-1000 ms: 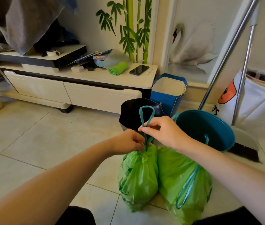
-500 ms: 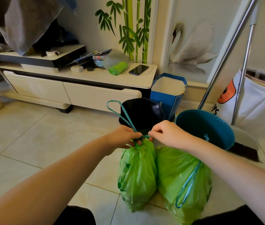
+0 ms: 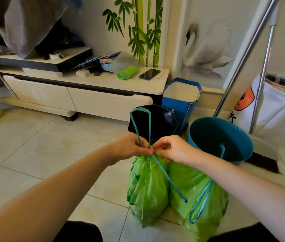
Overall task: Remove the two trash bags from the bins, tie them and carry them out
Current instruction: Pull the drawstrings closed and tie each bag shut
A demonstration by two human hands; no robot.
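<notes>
I see both forearms reaching forward and down, the hands meeting over the neck of the left green bag [image 3: 147, 189]. My left hand [image 3: 129, 147] has its fingers pinched together on the teal drawstring [image 3: 141, 126], whose loop stands up above the knuckles. My right hand [image 3: 173, 149] curls its fingers round the other strand at the same gathered neck; that strand runs down across the bag towards the right.

Both bags stand on the tiled floor [image 3: 33, 154], touching each other. The left one is full and cinched at the top. The right green bag [image 3: 196, 187] is bulging too, its own teal loop hanging down its front.

Behind them sit a black bin [image 3: 164, 119] and a teal bin [image 3: 220, 137], side by side; I see nothing inside either. A blue paper bag [image 3: 178, 102] stands open behind the black bin.
</notes>
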